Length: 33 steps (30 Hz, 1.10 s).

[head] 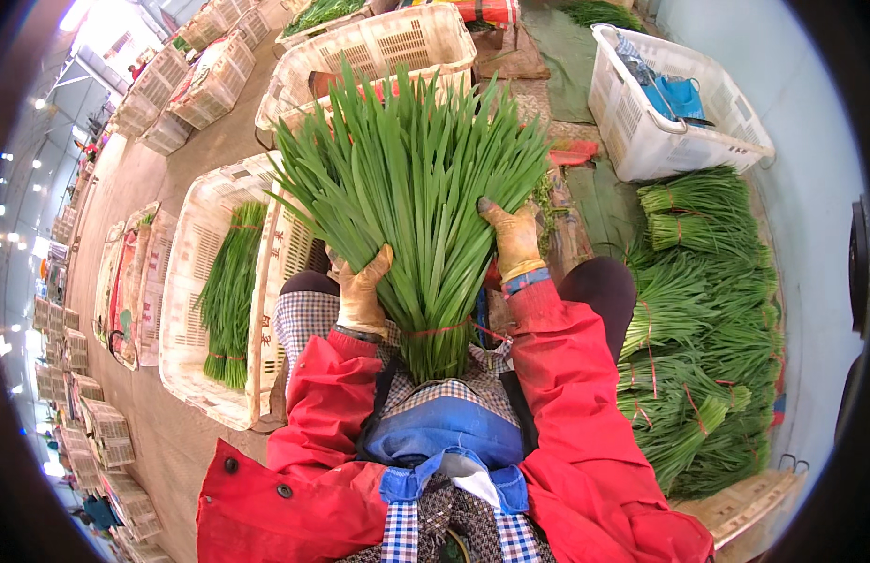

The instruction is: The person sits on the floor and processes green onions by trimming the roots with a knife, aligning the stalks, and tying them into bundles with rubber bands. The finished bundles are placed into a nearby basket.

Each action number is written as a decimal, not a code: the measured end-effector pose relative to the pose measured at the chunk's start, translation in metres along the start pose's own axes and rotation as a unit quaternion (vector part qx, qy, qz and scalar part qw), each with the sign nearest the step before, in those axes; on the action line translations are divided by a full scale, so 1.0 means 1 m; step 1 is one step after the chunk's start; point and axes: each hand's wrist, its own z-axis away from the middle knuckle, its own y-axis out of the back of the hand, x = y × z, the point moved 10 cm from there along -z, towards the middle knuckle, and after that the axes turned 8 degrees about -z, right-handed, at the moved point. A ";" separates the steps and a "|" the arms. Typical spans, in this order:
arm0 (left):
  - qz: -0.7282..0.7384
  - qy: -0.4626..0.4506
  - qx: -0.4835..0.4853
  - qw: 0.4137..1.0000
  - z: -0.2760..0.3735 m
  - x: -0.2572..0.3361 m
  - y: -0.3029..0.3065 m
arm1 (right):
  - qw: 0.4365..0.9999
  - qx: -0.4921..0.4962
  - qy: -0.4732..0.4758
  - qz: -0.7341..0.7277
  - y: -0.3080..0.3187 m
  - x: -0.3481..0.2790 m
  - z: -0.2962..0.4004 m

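A large bunch of long green leaves, like garlic chives, fans out away from me between my knees. A red tie circles its narrow lower end, which rests against my checked apron. My left hand, in a stained glove, grips the bunch's left side with the thumb on top. On the right side my gloved right hand holds the leaves, its thumb pointing inward. The fingers of both hands are largely hidden by leaves.
Left of my knee stands a white plastic crate with tied chives inside. Another crate sits ahead. At right, many bundles lie piled along the wall, below a white crate holding a blue bag.
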 end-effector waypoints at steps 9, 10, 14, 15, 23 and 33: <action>-0.060 -0.020 -0.116 0.991 0.024 0.016 -0.050 | 0.972 -0.130 0.094 0.171 -0.087 -0.034 0.011; -0.038 -0.047 -0.093 0.994 0.026 0.026 -0.050 | 0.973 -0.098 0.091 0.190 -0.075 -0.033 0.003; 0.029 -0.013 -0.034 0.999 0.016 0.007 -0.028 | 0.985 -0.033 0.106 0.134 -0.025 -0.020 -0.017; 0.029 -0.006 -0.029 0.999 0.015 0.004 -0.022 | 0.990 -0.014 0.042 0.135 -0.019 -0.011 -0.016; 0.022 -0.013 -0.040 0.999 0.014 0.015 -0.026 | 0.990 -0.032 0.062 0.125 -0.022 -0.019 -0.006; -0.028 -0.059 0.015 0.998 0.009 0.010 -0.013 | 0.963 -0.058 0.240 0.103 -0.016 -0.114 0.015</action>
